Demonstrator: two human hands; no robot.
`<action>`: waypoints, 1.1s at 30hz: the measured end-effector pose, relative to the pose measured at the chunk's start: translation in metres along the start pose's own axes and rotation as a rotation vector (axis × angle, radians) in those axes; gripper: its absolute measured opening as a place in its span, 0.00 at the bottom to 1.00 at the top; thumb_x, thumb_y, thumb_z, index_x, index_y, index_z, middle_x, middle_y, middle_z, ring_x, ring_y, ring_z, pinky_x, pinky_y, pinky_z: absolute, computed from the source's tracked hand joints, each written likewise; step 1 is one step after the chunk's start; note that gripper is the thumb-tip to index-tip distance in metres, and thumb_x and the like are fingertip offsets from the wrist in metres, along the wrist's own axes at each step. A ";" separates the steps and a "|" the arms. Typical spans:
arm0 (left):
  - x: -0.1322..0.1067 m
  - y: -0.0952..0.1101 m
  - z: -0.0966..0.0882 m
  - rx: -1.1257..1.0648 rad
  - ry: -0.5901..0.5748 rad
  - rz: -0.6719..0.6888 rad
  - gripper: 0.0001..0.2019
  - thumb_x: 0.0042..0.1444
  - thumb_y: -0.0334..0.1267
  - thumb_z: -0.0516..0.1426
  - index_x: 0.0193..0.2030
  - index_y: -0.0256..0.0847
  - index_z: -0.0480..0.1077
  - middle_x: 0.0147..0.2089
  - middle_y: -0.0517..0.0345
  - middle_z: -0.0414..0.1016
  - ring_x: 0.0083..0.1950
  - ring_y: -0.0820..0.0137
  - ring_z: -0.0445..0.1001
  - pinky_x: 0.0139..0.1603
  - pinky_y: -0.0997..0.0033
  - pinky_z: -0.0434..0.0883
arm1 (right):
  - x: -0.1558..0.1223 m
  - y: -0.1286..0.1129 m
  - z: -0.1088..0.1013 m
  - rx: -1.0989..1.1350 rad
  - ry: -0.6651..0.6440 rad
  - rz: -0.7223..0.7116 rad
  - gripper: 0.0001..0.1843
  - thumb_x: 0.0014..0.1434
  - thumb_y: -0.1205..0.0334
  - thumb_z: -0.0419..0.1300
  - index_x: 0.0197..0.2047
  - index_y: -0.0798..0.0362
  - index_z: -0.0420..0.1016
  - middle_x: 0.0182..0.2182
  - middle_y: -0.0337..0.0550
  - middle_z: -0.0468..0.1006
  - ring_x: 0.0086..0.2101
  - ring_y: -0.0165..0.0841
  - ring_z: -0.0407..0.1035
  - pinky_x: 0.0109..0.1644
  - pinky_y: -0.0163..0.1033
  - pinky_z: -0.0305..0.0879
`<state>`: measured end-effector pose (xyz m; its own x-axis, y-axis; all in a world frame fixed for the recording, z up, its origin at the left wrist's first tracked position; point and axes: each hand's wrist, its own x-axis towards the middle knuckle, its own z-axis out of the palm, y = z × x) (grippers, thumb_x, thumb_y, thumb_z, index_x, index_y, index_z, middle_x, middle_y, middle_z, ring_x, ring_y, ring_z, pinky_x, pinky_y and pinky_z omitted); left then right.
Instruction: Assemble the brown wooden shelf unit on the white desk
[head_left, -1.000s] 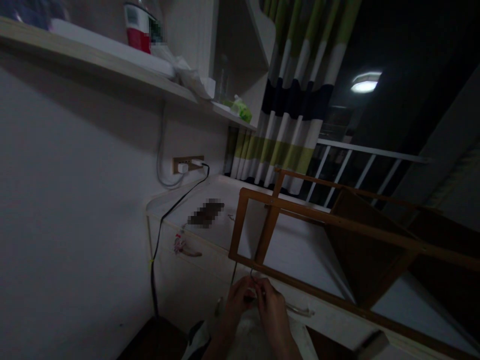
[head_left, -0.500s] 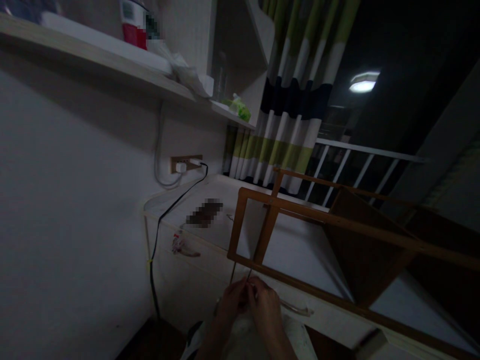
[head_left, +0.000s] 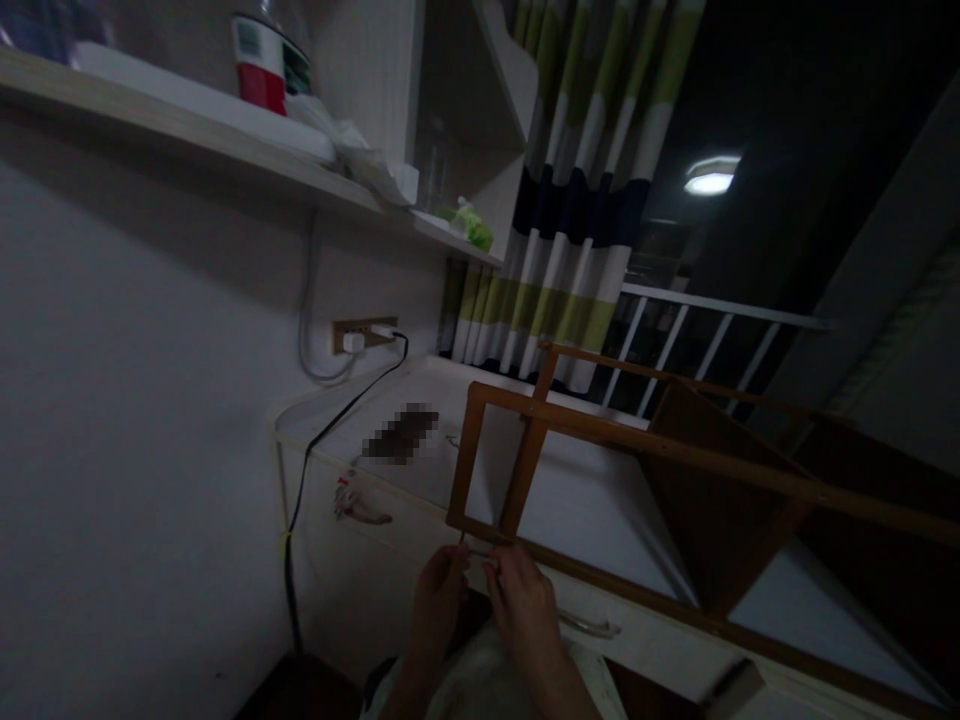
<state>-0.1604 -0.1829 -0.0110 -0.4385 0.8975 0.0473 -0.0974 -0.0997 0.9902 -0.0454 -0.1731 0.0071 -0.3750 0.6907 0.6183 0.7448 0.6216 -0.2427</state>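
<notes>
A: Thing in hand, and where?
B: Thin, greyish, wire-like piece [head_left: 480, 554], material unclear, too dim. Sits between the left hand [head_left: 441, 595] and the right hand [head_left: 523, 595], just below the near lower bar of the brown wooden open frame [head_left: 600, 428]; can't tell if it touches
A: Grip?
B: Left grip pinches one end of the piece at the fingertips. Right grip pinches the other, thumb against curled fingers
A: Direction?
B: Long axis crosswise, left hand to right hand, close to level, slight dip rightward. Frame's long bars slope down to the right, over the white flat-topped surface [head_left: 420, 480]
A: Nearby?
B: Silvery curved drawer handle [head_left: 590, 625], right of the right hand
A: Versus half a second ago?
B: Hands were together then, piece poking up from the fingertips toward the frame. Now the left hand has moved off leftward, gap between the hands, piece turned across it. Frame same pose, whole view shifted slightly
</notes>
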 end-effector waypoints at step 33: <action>-0.003 0.008 0.003 0.110 -0.104 0.102 0.18 0.46 0.52 0.51 0.31 0.38 0.70 0.31 0.53 0.74 0.29 0.68 0.68 0.26 0.71 0.65 | 0.004 0.005 0.002 0.145 0.188 0.068 0.12 0.60 0.61 0.45 0.43 0.54 0.65 0.34 0.44 0.72 0.34 0.32 0.69 0.36 0.36 0.67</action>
<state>-0.1576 -0.1849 -0.0025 -0.3455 0.9253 0.1562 0.0437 -0.1504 0.9877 -0.0437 -0.1664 0.0070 -0.2075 0.6605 0.7216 0.6731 0.6317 -0.3847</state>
